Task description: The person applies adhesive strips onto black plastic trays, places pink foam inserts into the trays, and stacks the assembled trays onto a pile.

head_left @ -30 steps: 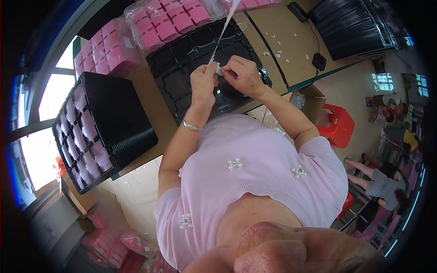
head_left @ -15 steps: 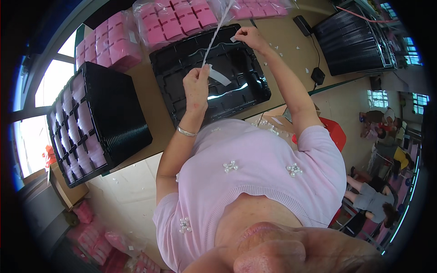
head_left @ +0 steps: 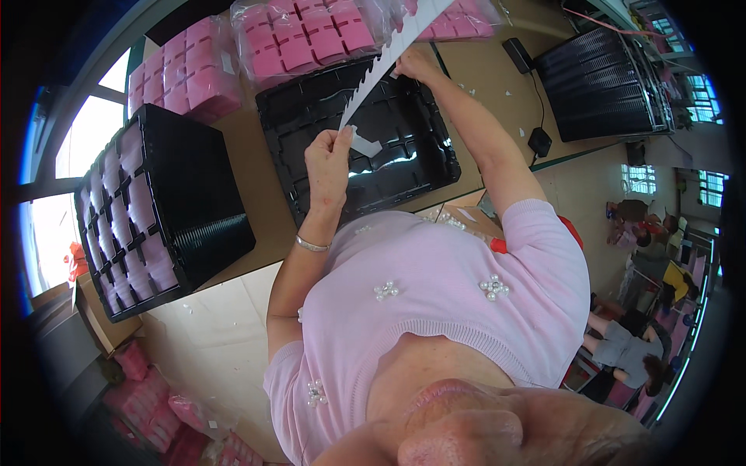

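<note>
My left hand (head_left: 327,165) is closed on the lower end of a long white paper strip (head_left: 387,60) with a notched edge. The strip slants up and away to the right over a black plastic tray (head_left: 289,147), and a short loose end folds down beside my thumb. At the tray's far right corner my right hand (head_left: 417,65) has its fingers pinched on a small white paper piece (head_left: 395,74). Part of those fingertips is hidden by the strip. The tray lies on the brown table, with molded compartments.
Pink foam blocks (head_left: 307,35) in clear plastic line the table's back. On the left stands a stack of black trays (head_left: 194,202) with pale foam; another black stack (head_left: 594,85) is at right. A black adapter (head_left: 539,141) with a cord and paper scraps lie nearby.
The strip has turned so its notched, broad face shows. My left hand has shifted slightly left and nearer to me. My right hand has come slightly nearer, to the tray's far right corner.
</note>
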`<control>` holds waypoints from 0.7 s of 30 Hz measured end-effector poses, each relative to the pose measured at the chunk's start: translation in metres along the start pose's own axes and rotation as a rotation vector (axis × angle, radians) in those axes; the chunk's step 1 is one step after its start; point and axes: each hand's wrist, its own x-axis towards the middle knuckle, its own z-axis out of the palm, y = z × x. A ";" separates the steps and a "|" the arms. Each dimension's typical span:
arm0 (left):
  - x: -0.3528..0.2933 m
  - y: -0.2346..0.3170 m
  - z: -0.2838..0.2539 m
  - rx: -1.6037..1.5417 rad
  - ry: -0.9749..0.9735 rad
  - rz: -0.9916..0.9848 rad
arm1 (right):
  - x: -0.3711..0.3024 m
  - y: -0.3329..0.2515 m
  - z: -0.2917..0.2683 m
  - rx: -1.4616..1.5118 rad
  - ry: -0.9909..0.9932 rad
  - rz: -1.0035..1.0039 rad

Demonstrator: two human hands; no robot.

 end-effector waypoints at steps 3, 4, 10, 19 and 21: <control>0.006 0.001 0.006 0.016 -0.042 0.019 | 0.010 0.028 0.018 -0.071 0.055 -0.057; 0.004 -0.001 0.001 0.032 -0.014 0.017 | 0.011 0.009 0.017 -0.069 0.018 -0.070; 0.001 -0.002 -0.003 0.049 0.008 0.020 | -0.008 -0.046 -0.027 -0.114 -0.220 0.008; 0.004 0.003 -0.007 0.215 0.033 0.151 | -0.077 -0.045 -0.025 0.026 0.485 -0.479; 0.003 0.004 -0.010 0.230 0.039 0.131 | -0.097 -0.049 -0.032 0.438 0.419 -0.213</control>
